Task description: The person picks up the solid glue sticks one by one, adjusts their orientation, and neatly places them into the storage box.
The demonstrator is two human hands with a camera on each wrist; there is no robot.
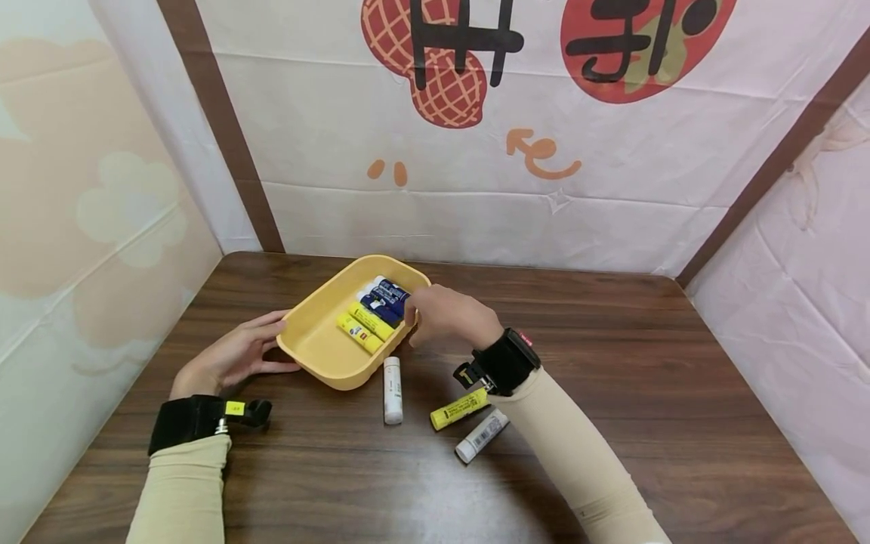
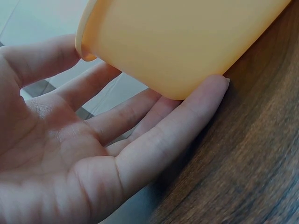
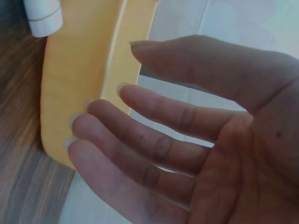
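Two hands are working around one yellow tray [image 1: 319,344] sitting on the dark wooden worktop [image 1: 646,363]. Inside the tray, two yellow glue sticks [image 1: 360,333] are lying side by side, and blue-labelled sticks [image 1: 387,296] are bunching at their 1 o'clock; there appear to be two or three, but they are overlapping too much to count surely. Three more sticks are lying loose on the worktop: one white stick [image 1: 393,390] just at 6 o'clock of the tray, one yellow stick [image 1: 459,409] and another white stick [image 1: 481,436] further toward 4 o'clock, both partly running under the right wrist strap.

The left hand [image 1: 234,353] is lying spread, with straight fingers [image 2: 154,140] touching the tray's outer wall at its 9 o'clock; the wrist view is showing the tray's corner resting against the fingertips. The right hand [image 1: 442,313] is hovering at the tray's 3 o'clock rim, its fingers [image 3: 140,135] relaxed and slightly apart, pinching nothing, their tips close to the tray's outer wall [image 3: 74,93].

In the right wrist view only the end of a white stick [image 3: 43,17] is showing, cut off at the frame's edge.
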